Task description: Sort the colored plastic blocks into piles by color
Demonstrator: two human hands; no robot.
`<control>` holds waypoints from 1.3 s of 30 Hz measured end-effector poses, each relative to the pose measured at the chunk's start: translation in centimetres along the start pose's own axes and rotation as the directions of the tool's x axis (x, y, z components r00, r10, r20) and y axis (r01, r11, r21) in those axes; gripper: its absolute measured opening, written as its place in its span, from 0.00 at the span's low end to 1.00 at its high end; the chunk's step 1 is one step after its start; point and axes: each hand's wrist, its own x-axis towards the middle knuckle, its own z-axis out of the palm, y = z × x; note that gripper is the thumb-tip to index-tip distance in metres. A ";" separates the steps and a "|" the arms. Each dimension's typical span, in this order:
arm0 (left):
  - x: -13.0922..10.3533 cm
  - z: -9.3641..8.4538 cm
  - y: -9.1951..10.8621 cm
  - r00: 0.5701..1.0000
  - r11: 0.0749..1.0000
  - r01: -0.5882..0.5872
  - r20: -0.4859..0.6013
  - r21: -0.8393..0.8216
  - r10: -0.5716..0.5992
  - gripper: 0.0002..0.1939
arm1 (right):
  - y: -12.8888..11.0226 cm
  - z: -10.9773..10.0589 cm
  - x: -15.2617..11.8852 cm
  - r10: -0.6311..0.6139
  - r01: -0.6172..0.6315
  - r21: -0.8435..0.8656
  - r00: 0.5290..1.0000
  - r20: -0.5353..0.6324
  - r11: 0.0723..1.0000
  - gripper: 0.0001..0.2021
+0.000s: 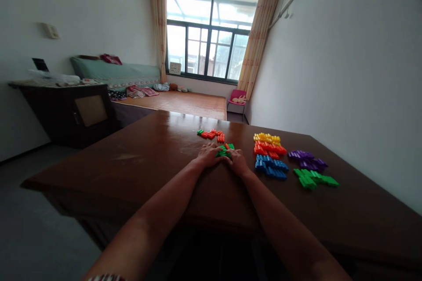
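The left hand and right hand touch green plastic pieces between them on the desk; whether either grip pinches any, I cannot tell. Just beyond lie orange pieces; farther back, a bed stands near the window.

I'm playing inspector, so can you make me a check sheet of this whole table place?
Surface: shiny brown table.
Pieces: green cluster; orange group beyond it; yellow pile, orange-red pile, blue pile, purple pile and second green pile to the right.
Clutter: clear plastic on cabinet; cloths on bed.
Grip: left hand and right hand touch the green cluster; how closed, unclear.
Cables: nothing seen on the table.
Surroundings: window, curtains, pink chair.
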 end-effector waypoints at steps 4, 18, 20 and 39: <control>0.3 -1.5 -0.5 0.999 0.994 0.027 -0.030 -0.101 -0.030 0.19 | 2.2 -0.6 -1.0 -0.038 0.034 0.151 0.999 0.027 0.988 0.13; 0.3 -0.9 2.2 0.962 0.952 -0.240 0.082 -0.189 0.259 0.21 | 3.7 -1.1 -1.4 0.050 -0.063 0.237 0.997 0.059 0.970 0.19; 0.4 -1.0 2.5 0.964 0.960 -0.214 0.117 -0.180 0.237 0.19 | 3.7 -1.2 -1.4 0.089 -0.089 0.178 0.996 0.007 0.980 0.17; 0.3 -1.8 1.8 0.985 0.988 -0.155 0.073 -0.026 0.157 0.19 | 2.2 -3.0 -1.6 0.049 -0.092 0.220 0.980 0.193 0.971 0.32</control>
